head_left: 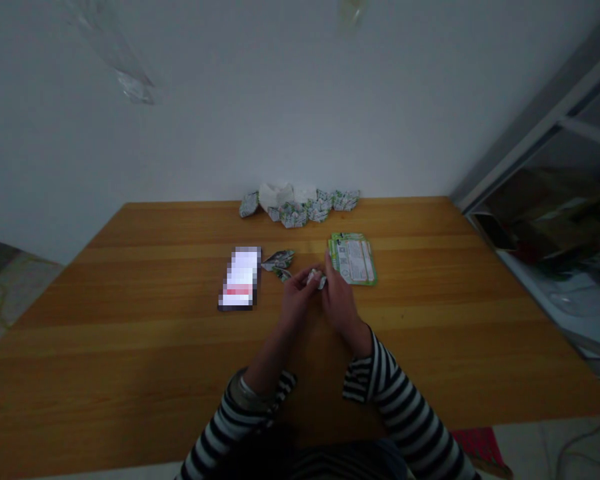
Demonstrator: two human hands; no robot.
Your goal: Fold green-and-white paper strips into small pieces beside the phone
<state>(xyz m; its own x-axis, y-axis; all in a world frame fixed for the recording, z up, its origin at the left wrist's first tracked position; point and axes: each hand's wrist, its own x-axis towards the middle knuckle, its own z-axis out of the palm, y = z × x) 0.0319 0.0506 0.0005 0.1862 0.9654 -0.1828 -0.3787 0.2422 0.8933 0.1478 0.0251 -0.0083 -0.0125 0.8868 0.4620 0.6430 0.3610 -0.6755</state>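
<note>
Between my two hands is a small folded piece of printed paper [323, 283], white with green, partly hidden by fingers. My left hand [296, 297] pinches it from the left with thumb and fingers. On the other side my right hand [340, 303] closes against its right edge, one finger pointing up and away. Just left of the hands lie folded leaf-like paper pieces [279, 260], green and grey printed. Beside my right fingertips rests a stack of green-bordered printed sheets [357, 260].
A phone [241, 277] with a lit, blurred screen lies left of the hands. Along the wall sits a row of folded printed paper pieces [294, 215] with crumpled white tissue [276, 195]. The wooden table [155, 347] meets a white wall; a shelf unit [555, 253] stands right.
</note>
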